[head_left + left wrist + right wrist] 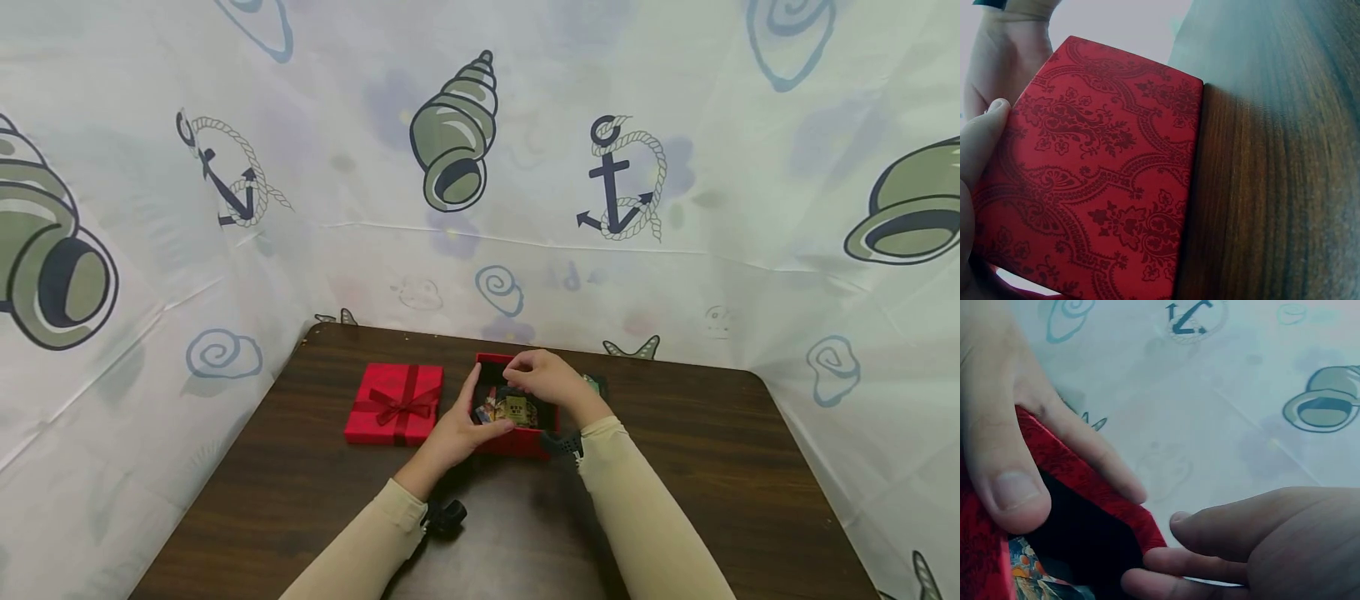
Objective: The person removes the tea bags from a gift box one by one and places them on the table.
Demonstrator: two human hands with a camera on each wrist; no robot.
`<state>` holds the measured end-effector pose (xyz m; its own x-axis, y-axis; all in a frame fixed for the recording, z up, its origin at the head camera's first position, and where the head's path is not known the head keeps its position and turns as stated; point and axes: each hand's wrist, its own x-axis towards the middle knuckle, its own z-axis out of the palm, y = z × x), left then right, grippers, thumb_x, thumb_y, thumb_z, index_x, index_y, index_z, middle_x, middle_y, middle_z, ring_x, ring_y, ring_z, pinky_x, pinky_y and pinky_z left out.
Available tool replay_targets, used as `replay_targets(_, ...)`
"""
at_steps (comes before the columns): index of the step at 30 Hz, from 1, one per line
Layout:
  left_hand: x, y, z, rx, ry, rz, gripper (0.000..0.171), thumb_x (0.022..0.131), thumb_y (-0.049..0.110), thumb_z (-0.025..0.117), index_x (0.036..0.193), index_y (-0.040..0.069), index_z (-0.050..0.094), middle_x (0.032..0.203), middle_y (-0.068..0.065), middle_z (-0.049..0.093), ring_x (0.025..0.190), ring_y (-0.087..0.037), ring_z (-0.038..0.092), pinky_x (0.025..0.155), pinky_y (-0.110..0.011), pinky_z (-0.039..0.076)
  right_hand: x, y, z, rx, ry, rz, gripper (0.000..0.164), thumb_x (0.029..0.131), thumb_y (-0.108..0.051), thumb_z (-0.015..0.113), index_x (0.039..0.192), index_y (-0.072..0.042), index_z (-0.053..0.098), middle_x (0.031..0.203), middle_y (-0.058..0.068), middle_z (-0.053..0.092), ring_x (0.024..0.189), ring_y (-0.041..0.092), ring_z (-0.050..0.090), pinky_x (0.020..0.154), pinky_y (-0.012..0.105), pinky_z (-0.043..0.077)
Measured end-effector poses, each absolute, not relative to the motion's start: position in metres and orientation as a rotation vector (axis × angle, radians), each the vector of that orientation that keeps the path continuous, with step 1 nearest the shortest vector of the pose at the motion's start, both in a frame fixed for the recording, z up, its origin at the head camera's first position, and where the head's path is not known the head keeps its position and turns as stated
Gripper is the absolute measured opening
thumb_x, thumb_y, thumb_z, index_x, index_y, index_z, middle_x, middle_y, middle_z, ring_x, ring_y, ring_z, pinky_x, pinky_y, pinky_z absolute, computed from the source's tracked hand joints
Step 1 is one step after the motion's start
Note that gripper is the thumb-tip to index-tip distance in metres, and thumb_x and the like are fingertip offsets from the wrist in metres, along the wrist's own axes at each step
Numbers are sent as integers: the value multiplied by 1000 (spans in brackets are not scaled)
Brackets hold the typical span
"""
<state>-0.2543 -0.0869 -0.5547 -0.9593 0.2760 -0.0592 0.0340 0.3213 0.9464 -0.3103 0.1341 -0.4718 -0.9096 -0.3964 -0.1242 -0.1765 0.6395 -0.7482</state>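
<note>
A red box point(517, 444) with a dark inside stands uncovered on the table. Colourful printed packets point(517, 408) lie in it, one with a yellowish label; their kind is unclear. My left hand point(456, 433) grips the box, thumb over the front rim and fingers along the left side. In the left wrist view the box wall point(1085, 162) shows a dark floral pattern. My right hand point(543, 379) is above the box's right part, fingers bent downward. In the right wrist view its fingertips point(1147, 582) overlap the dark inside, with the thumb apart and nothing seen between.
Left of the box lies a red lid point(390, 400) with a dark red ribbon bow. A green and dark item point(597, 384) shows partly behind my right wrist. The dark wooden table point(675, 433) ends at a printed cloth backdrop point(525, 283).
</note>
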Motion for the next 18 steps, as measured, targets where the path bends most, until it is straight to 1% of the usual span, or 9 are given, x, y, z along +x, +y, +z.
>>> replay_targets(3, -254, -88, -555, 285, 2375, 1694, 113, 91, 56, 85, 173, 51, 6, 174, -21, 39, 149, -47, 52, 119, -73, 41, -314, 128, -477, -489, 2645, -1007, 34, 112, -39, 61, 127, -14, 78, 122, 11, 78, 106, 26, 72, 99, 48, 59)
replay_targets(6, -252, -88, -555, 293, 2365, 1706, 115, 91, 58, 85, 174, 49, 6, 176, -21, 35, 151, -49, 49, 119, -74, 41, -317, 124, -486, -523, 2726, -941, 33, 112, -39, 62, 127, -15, 79, 125, 7, 78, 108, 23, 71, 101, 50, 59)
replay_targets(8, -251, -88, -556, 303, 2355, 1714, 115, 91, 57, 85, 174, 48, 5, 178, -21, 30, 154, -50, 45, 119, -75, 40, -319, 124, -491, -534, 2777, -918, 32, 111, -38, 63, 127, -16, 80, 129, 4, 77, 111, 23, 72, 103, 50, 59)
replay_targets(12, -251, -87, -556, 305, 2334, 1722, 115, 92, 54, 85, 174, 49, 4, 181, -18, 25, 158, -50, 40, 120, -75, 38, -322, 128, -488, -523, 2769, -887, 33, 112, -36, 63, 129, -14, 79, 133, 7, 77, 120, 28, 72, 108, 53, 57)
replay_targets(18, -253, -88, -555, 294, 2343, 1713, 112, 93, 52, 84, 173, 52, 5, 181, -17, 25, 158, -51, 40, 119, -77, 39, -332, 131, -476, -559, 2657, -740, 37, 111, -38, 63, 133, -13, 78, 137, 7, 75, 126, 28, 70, 113, 54, 55)
